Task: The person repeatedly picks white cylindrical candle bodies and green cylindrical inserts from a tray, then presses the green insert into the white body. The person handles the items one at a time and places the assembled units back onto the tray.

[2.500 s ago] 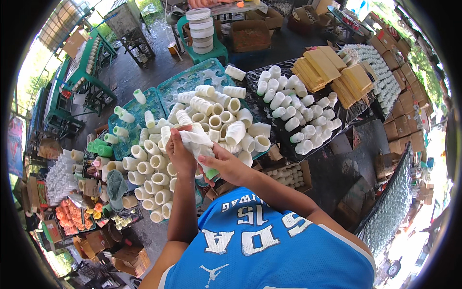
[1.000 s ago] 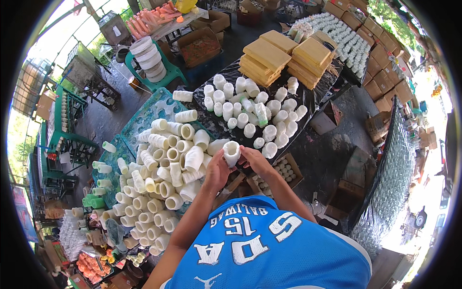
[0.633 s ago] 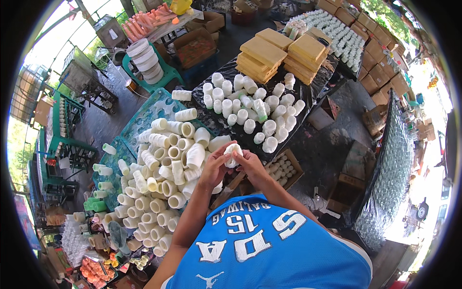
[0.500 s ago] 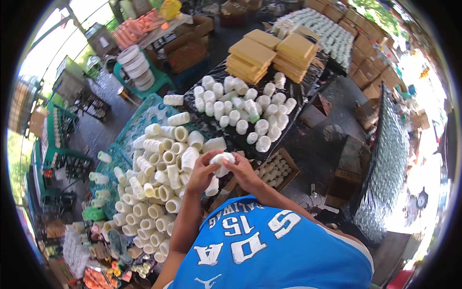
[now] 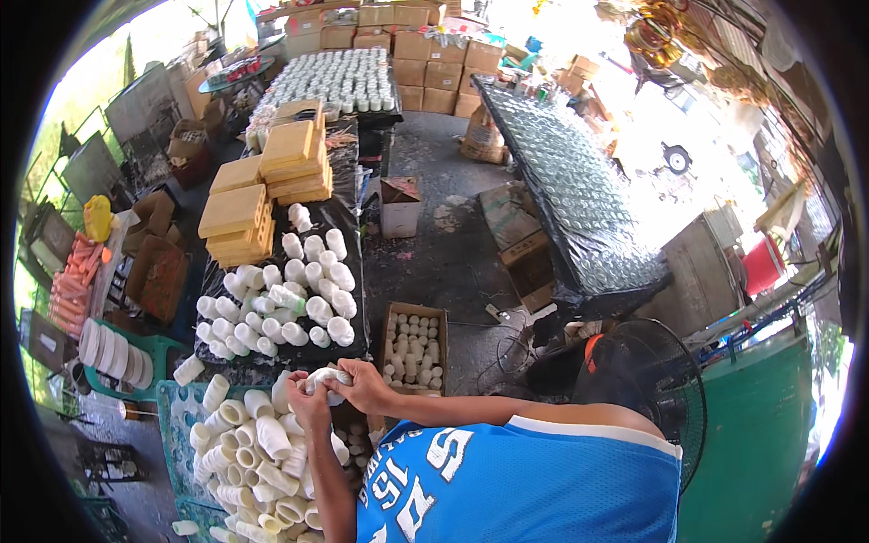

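Both my hands meet over a small white wrapped cup bundle (image 5: 324,376). My left hand (image 5: 309,403) grips its near end from below. My right hand (image 5: 364,387) closes over its right side. They hover at the near edge of a black-covered table (image 5: 348,226) that carries many similar white wrapped bundles (image 5: 299,290). Just below my left hand lies a heap of loose white cups (image 5: 249,443) on a teal crate (image 5: 172,407).
Tan block stacks (image 5: 244,204) sit farther along the table. A cardboard box of small white pieces (image 5: 415,348) stands on the floor at my right. A long table of glassware (image 5: 579,199), a black fan (image 5: 652,371) and a green drum (image 5: 760,434) fill the right side.
My head has swung right, bringing the glassware table and fan into view. Both hands stay closed on the white bundle, now low and left in the picture.
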The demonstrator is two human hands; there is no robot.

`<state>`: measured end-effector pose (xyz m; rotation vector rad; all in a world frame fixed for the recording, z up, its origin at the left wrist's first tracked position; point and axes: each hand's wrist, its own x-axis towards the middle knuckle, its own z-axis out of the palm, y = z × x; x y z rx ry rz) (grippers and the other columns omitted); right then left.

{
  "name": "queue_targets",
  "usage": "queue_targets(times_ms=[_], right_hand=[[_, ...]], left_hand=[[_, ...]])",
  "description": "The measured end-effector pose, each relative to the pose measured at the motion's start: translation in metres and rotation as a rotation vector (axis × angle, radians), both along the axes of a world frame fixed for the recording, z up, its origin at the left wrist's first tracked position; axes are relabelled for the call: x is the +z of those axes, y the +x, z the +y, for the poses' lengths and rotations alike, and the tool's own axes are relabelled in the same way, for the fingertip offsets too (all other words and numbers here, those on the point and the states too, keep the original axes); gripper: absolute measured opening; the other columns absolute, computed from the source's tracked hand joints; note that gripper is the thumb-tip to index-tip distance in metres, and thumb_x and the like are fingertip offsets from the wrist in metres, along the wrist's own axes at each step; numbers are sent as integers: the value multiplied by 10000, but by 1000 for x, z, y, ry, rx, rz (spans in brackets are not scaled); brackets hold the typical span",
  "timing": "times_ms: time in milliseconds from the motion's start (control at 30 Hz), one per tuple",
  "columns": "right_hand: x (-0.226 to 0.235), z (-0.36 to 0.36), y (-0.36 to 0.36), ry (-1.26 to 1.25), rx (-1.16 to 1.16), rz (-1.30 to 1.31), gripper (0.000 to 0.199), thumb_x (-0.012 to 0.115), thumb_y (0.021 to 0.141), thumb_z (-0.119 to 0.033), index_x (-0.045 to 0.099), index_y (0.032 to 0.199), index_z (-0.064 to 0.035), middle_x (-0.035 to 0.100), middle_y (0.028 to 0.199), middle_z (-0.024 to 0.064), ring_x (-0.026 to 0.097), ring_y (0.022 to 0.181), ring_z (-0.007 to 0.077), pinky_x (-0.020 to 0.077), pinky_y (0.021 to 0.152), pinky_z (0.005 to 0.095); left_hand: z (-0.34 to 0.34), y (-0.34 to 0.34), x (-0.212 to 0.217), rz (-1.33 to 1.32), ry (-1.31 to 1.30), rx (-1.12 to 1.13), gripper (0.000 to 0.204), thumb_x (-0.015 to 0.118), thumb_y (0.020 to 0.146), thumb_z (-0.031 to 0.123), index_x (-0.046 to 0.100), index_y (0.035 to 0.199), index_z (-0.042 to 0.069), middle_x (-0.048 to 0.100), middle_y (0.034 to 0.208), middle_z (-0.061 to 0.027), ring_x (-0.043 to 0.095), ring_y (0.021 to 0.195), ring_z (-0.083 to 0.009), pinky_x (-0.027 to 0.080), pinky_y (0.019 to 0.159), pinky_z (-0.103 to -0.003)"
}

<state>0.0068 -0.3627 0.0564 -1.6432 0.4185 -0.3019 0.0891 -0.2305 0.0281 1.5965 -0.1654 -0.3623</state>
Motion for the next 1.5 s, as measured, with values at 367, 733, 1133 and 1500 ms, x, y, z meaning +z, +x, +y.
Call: queue_targets(times_ms=[367,733,1133,1500], right_hand=[[-25,-25,-43,-409,-115,49,218,717,826,13,510,887,-18,605,888,175,618,810,340,478,716,449],[-36,-25,-23,-107,250,169,692,751,842,-127,521,1480,10,597,1444,236,599,1333,371,456,1152,427],[0,-1,3,37,530,21,948,844,878,-576,477,1550,-18,497,1424,207,507,1329,318,460,1102,396],[-4,42,25,-149,639,-104,954,884,829,-529,484,1528,-18,514,1376,186,523,1312,319,481,1081,414]], left_hand=[[-37,-38,-25,-172,275,-212,259,733,898,25,641,1140,30,583,847,-22,535,707,-128,462,665,-307],[-7,-21,-45,163,19,-460,633,608,970,-25,469,1584,42,539,1536,-130,613,1298,-241,548,1058,-373],[73,-23,29,355,-215,-253,702,611,970,113,399,1638,61,591,1485,-145,637,1299,-266,567,1055,-421],[118,-43,54,485,-600,-133,687,615,1011,195,355,1634,65,485,1584,-176,607,1335,-280,615,975,-433]])
